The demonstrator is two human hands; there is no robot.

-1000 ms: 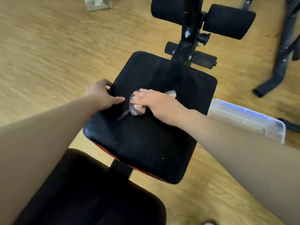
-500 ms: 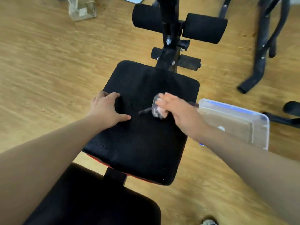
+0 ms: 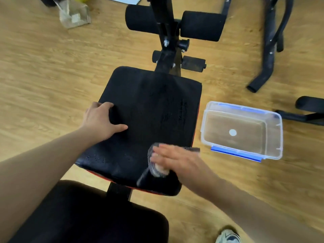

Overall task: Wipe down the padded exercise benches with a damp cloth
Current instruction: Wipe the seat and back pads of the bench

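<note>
1. Where things are: the cloth (image 3: 154,165) is down at about 5 o'clock on the seat pad (image 3: 149,111), close to the near right corner. The right hand (image 3: 175,160) is on top of it. Fingers lie over the bunched mesh and what looks like the thumb is tucked under, so I'd call it a grip and not just a flat press.
2. The left hand (image 3: 100,120) is at the pad's 9 o'clock edge. Its fingers are curled over the side and the thumb lies flat on top, bracing the pad.
3. Risk: the cloth is right by the edge, so a fast swipe toward 5 o'clock could run off the pad and flick water on the wood floor.
4. Risk: the clear tub (image 3: 279,135) sits on the floor at the pad's 3 o'clock, just beside it. A wide elbow or a foot (shoe (image 3: 228,236) at 5 o'clock) could knock it.
5. Risk: droplets show around 7 o'clock, so that patch looks easy to miss or leave wet.
6. Hard to see: the right hand and cloth are motion-blurred, so the exact finger positions are a bit of a guess.
7. I can't tell whether the tub has water in it.
8. The back pad (image 3: 87,213) at 6 o'clock is cut off by the frame, and my arms hide part of it, so I can't say if it's wiped.
9. The foam rollers (image 3: 201,26) at 12 o'clock are partly hidden behind the post.
</note>
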